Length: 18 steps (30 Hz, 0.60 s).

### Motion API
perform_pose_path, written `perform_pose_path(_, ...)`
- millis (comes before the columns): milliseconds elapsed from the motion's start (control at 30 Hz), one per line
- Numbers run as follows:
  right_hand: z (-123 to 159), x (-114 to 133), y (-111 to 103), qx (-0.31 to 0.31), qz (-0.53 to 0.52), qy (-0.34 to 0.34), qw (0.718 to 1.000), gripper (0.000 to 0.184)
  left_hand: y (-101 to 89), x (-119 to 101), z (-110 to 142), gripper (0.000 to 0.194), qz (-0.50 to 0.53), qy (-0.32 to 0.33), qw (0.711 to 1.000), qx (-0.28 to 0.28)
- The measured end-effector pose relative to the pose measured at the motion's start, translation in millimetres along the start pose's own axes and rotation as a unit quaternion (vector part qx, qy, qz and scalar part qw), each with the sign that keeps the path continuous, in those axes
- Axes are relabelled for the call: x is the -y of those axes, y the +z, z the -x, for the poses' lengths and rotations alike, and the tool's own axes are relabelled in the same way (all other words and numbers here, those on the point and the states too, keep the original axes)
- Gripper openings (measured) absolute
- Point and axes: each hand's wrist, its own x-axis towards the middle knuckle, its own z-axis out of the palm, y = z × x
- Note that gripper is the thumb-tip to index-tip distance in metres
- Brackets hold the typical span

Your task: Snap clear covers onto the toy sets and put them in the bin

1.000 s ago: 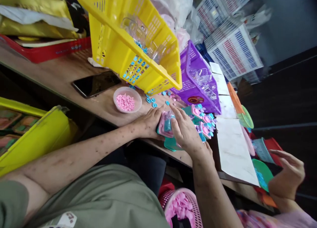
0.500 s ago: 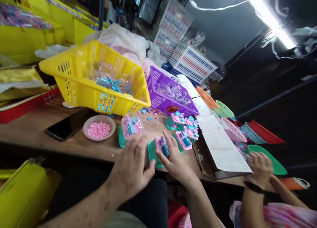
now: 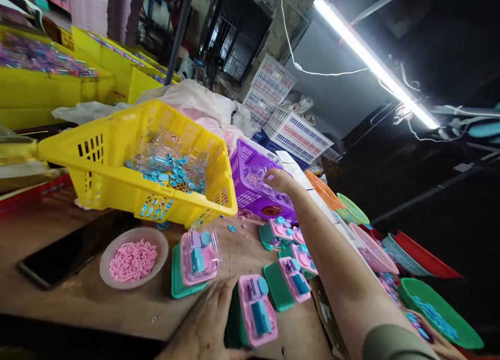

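Observation:
My left hand (image 3: 207, 321) is curled round the side of a green toy box with a pink top (image 3: 253, 313), thumb along its lower edge. Blue and purple parts sit on that top. My right hand (image 3: 280, 181) is inside the purple basket (image 3: 244, 196), at the clear plastic pieces (image 3: 255, 176); its fingertips are hidden. A similar toy box with a clear cover (image 3: 197, 258) stands left of my left hand. Another toy box without a cover (image 3: 287, 282) stands just to the right, with several more behind it, partly hidden by my right forearm.
The yellow basket (image 3: 136, 180) holds blue discs and clear pieces. A bowl of small pink parts (image 3: 162, 250) stands near a black phone (image 3: 58, 253). Cardboard (image 3: 326, 318) borders the work area on the right. A co-worker's hand (image 3: 437, 339) is near a green basket (image 3: 469, 334).
My right hand has left the toy box and reached forward into the purple basket. My left hand has moved onto that toy box. The camera view has shifted closer and tilted up.

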Motion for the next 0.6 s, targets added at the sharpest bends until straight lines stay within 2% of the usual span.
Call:
perform_pose_path(100, -37.4, -10.8, 24.1, 0.021, 0.028, 0.0, 0.999, 0.037, 13.6, 18.8, -4.2, 0.112, -0.02, -0.015, 0.999, 0.039)
perform_pose_path(233, -57.0, -29.2, 46.5, 0.01, 0.058, 0.019, 0.998, 0.048, 23.5, 35.0, -10.3, 0.101, -0.032, -0.011, 0.998, 0.048)
perform_pose_path(400, -65.7, -47.6, 61.7, -0.022, 0.053, 0.068, 0.996, 0.064, 23.2, 37.0, -6.7, 0.103, -0.024, 0.0, 0.999, 0.039)
perform_pose_path(600, -56.4, -46.1, 64.1, -0.032, -0.022, 0.136, 0.99, 0.08, 21.5, 37.0, -7.2, 0.106, -0.027, -0.012, 0.998, 0.06)
